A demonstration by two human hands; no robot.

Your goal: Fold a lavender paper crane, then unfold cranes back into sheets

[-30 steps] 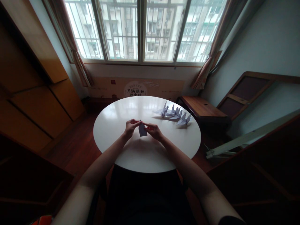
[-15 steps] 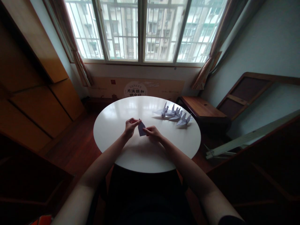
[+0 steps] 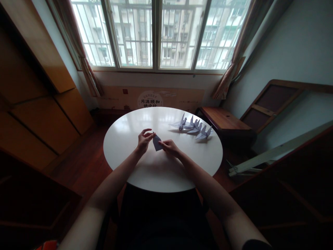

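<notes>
A small folded piece of grey-blue paper is held over the middle of the round white table. My left hand pinches its upper tip between thumb and a finger, with the index finger lifted away. From the right, my right hand grips the paper's lower edge between thumb and fingers. Several folded paper cranes stand close together at the table's back right, apart from my hands.
A low wooden cabinet stands behind the table on the right. A wooden framed panel leans against the right wall. Orange-brown cupboards line the left side. A barred window is ahead.
My left index finger has lifted off the paper's tip. The paper has tilted slightly. My right hand has barely moved, and the paper cranes stay where they were.
</notes>
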